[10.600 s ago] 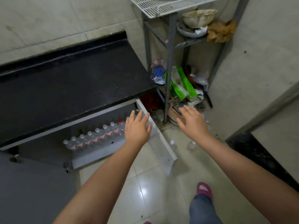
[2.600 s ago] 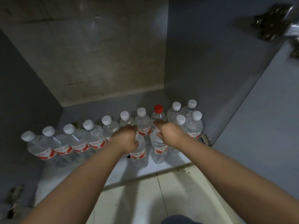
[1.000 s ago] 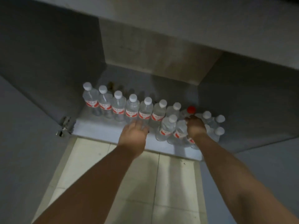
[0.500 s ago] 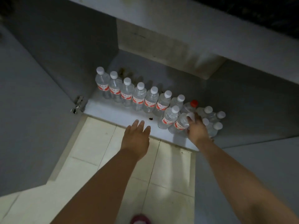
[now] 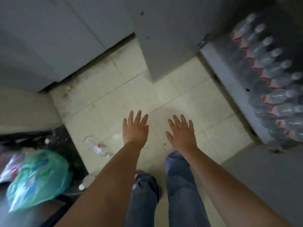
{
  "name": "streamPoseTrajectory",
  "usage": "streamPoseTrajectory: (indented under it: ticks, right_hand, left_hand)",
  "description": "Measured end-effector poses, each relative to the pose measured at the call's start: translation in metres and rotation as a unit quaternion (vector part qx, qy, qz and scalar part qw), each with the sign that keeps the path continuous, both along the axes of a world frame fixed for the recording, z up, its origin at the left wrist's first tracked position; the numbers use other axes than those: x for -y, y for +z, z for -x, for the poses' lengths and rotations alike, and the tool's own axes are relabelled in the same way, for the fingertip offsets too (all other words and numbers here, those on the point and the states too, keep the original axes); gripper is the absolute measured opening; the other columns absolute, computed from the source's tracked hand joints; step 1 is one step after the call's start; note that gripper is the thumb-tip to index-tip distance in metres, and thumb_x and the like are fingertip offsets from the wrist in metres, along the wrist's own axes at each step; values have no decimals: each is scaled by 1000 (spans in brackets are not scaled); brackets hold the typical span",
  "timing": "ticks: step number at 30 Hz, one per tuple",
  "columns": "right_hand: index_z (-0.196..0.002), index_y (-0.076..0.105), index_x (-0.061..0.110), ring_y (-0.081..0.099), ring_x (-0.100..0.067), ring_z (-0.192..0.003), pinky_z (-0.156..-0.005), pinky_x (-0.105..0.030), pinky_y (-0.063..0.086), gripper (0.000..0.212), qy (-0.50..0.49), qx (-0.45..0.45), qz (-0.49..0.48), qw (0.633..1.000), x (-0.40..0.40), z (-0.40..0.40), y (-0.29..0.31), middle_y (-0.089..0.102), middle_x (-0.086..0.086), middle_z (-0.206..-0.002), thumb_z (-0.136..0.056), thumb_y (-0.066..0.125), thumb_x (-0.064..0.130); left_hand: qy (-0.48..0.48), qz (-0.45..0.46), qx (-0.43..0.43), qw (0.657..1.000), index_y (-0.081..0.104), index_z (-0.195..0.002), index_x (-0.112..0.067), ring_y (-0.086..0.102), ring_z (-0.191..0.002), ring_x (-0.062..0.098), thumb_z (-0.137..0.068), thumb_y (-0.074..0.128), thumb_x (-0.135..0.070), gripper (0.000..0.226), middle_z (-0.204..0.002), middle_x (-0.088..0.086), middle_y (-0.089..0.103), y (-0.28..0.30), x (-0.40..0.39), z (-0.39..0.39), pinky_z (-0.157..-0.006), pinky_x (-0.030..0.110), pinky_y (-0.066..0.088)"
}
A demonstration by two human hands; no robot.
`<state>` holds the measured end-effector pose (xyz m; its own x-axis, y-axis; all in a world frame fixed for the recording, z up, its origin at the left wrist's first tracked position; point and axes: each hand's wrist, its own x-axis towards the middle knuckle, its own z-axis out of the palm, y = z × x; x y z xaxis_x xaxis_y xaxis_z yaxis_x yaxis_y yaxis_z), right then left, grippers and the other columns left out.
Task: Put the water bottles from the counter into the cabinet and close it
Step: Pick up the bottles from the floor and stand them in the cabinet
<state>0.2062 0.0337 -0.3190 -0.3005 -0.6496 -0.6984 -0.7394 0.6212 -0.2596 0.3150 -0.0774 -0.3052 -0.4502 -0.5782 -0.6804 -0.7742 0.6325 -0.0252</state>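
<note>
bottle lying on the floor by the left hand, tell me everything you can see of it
The bottle on the floor is clear plastic and looks crumpled. It lies on its side on the pale floor tiles, its white cap toward the lower right, a red and white label around its middle. It seems empty, though blur makes that uncertain. Nothing holds it; the open left hand is to its right in view, apart from it.

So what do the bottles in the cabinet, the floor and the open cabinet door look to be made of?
Bottles in the cabinet: clear thin plastic, seemingly, see-through with white caps and red labels; blurred here. Floor: pale glazed tile, judging by grout lines and a soft sheen. Open cabinet door: flat matt grey panel, perhaps laminated board; the look alone cannot settle it.
</note>
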Motion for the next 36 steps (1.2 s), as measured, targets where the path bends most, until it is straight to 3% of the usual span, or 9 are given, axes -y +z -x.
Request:
streamPoseTrajectory:
  ticks: [8, 17, 20, 24, 27, 30, 36]
  right_hand:
    - [-151, 9, 18, -4, -23, -149, -121, -44, -1, 56, 173, 10, -15, 985, 69, -167, 1, 2, -4, -162, -102, 26, 38]
    - [-150, 15, 16, 2, -23, -149, -122, -41, 4, 55, 332, -5, -31, 943, 118, -322, -10, 7, -5, -161, -101, 30, 36]
    - [-149, 20, 14, 7, -23, -149, -121, -40, 7, 54, 387, -10, -55, 920, 122, -347, -33, 13, -5, -160, -100, 34, 34]
    - [-138, 40, 7, 30, -27, -139, -114, -41, 24, 46, 441, -4, -64, 895, 126, -358, -65, 34, -11, -151, -96, 44, 25]
    - [-134, 45, 5, 36, -28, -135, -110, -41, 30, 42, 489, -2, -99, 867, 142, -365, -91, 44, -14, -144, -96, 44, 22]
    - [-129, 49, 5, 41, -29, -130, -108, -40, 32, 37, 525, -7, -111, 844, 159, -375, -127, 50, -15, -137, -95, 44, 19]
    - [-120, 56, 5, 53, -33, -112, -88, -37, 44, 34, 553, -7, -110, 826, 180, -398, -219, 60, -16, -119, -92, 45, 21]
  left_hand:
    - [267, -27, 30, 963, 10, -151, -31, -7, -150, 22, -103, 24, -38, 50, -162, -6, 1, 6, -8, -223, -123, 42, 2]
    - [492, -14, 14, 870, 12, -151, -28, -2, -150, 24, -102, 27, -39, 52, -162, -2, 5, -11, -30, -406, -123, 41, 8]
    - [544, -5, 12, 839, 14, -151, -27, 0, -150, 25, -101, 29, -38, 53, -162, -1, 8, -27, -37, -436, -123, 42, 11]
    - [605, -20, 14, 796, 16, -150, -27, -1, -150, 24, -101, 30, -40, 53, -161, -1, 9, -40, -47, -454, -122, 44, 11]
    - [644, -38, 24, 764, 15, -150, -28, -3, -150, 23, -101, 30, -42, 54, -162, -2, 7, -59, -46, -459, -123, 43, 8]
    - [672, -43, 16, 739, 14, -151, -27, -2, -150, 22, -101, 30, -41, 54, -162, -3, 7, -98, -32, -461, -122, 41, 8]
    - [695, -63, -11, 717, 12, -151, -24, -2, -150, 23, -101, 31, -40, 56, -162, 2, 6, -197, -12, -463, -123, 38, 5]
